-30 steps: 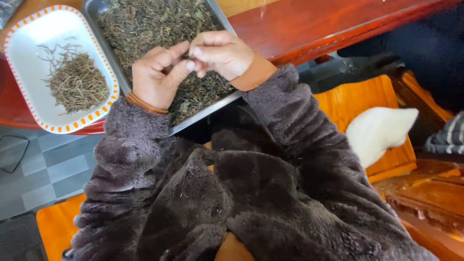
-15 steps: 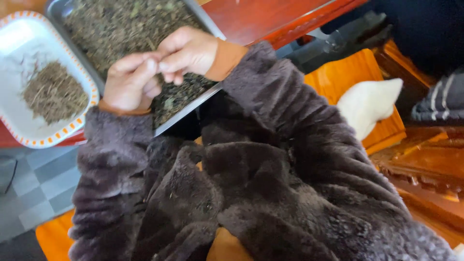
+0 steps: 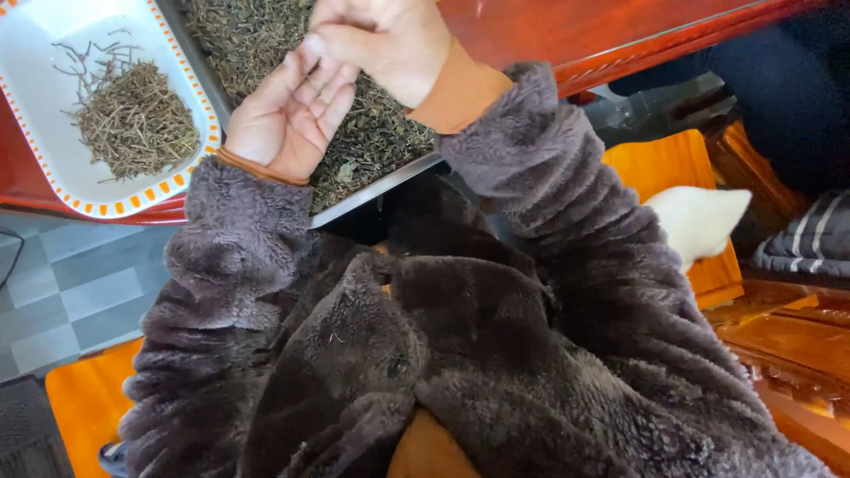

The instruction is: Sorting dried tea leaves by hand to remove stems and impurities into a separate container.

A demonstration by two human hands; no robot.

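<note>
A red lacquered table (image 3: 620, 35) runs across the top of my view, with grey floor tiles (image 3: 71, 292) below it on the left and orange seat cushions (image 3: 682, 168) on the right. I take the metal tray (image 3: 381, 181) as my landmark: it sits on the table, its near corner overhanging the edge, and it is filled with dark loose dried leaves (image 3: 248, 35). Just left of the tray stands a white dish (image 3: 53, 190) with an orange-dashed rim, holding a modest heap of pale stalks (image 3: 133, 119) and a few strays beyond it. I judge the sorting to be partly done at most: the stalk heap is small, while the tray is full as far as I can see. My left hand (image 3: 288, 119) lies over the near part of the tray, palm up, fingers nearly flat and open; I cannot make out anything resting in it. My right hand (image 3: 385, 44) hovers above the tray just beyond the left, fingers curled and pinched together at the left fingertips; whether they grip a stalk or leaf I cannot tell. Thick brown fleece sleeves (image 3: 549, 186) fill the lower frame. Right of the tray, well apart, a white cushion (image 3: 699, 221) lies on the orange seat, with a striped cloth (image 3: 806, 243) and carved wood (image 3: 788, 345) further on. Obstructions noted: my hands and the frame's top edge hide part of the tray, and the sleeve cuffs hang close over the leaves.
</note>
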